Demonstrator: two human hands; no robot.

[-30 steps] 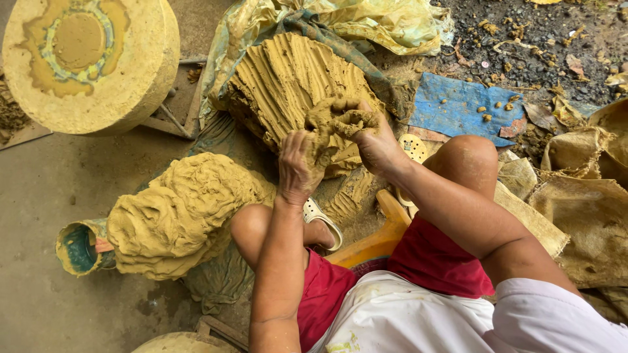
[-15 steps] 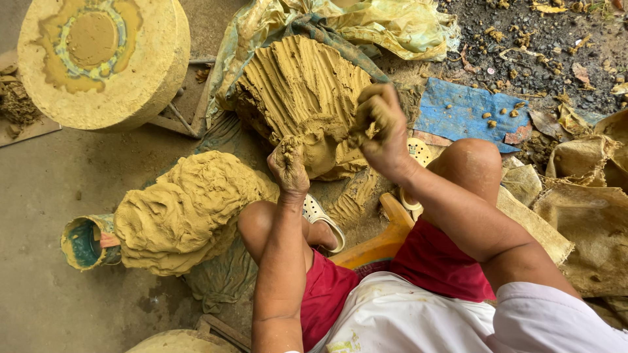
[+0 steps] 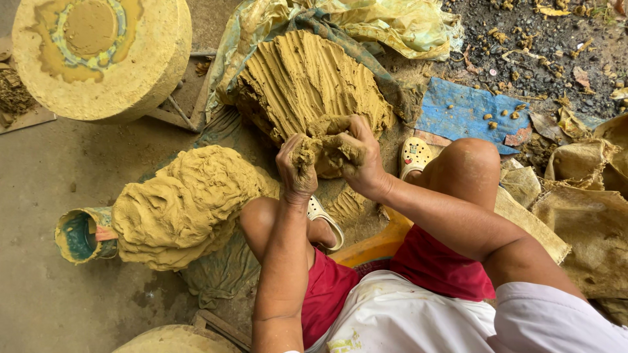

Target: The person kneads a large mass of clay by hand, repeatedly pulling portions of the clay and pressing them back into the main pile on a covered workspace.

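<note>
A big block of yellow-brown clay (image 3: 307, 78), scored with finger grooves, stands in front of me on cloth. My left hand (image 3: 296, 171) and my right hand (image 3: 364, 157) both grip a wet lump of clay (image 3: 327, 151) at the block's near lower edge, fingers curled into it. A second heap of kneaded clay (image 3: 186, 206) lies to the left, beside my left knee.
A round clay-smeared wheel (image 3: 98, 55) stands at top left. A small teal can (image 3: 80, 235) lies by the kneaded heap. Blue sheet (image 3: 468, 111) with clay crumbs, burlap sacks (image 3: 589, 216) at right, pale sandals (image 3: 413, 157), an orange stool (image 3: 373, 242) under me.
My right hand, raised over the block half a second ago, has come down to meet the left hand on the lump at the block's near edge.
</note>
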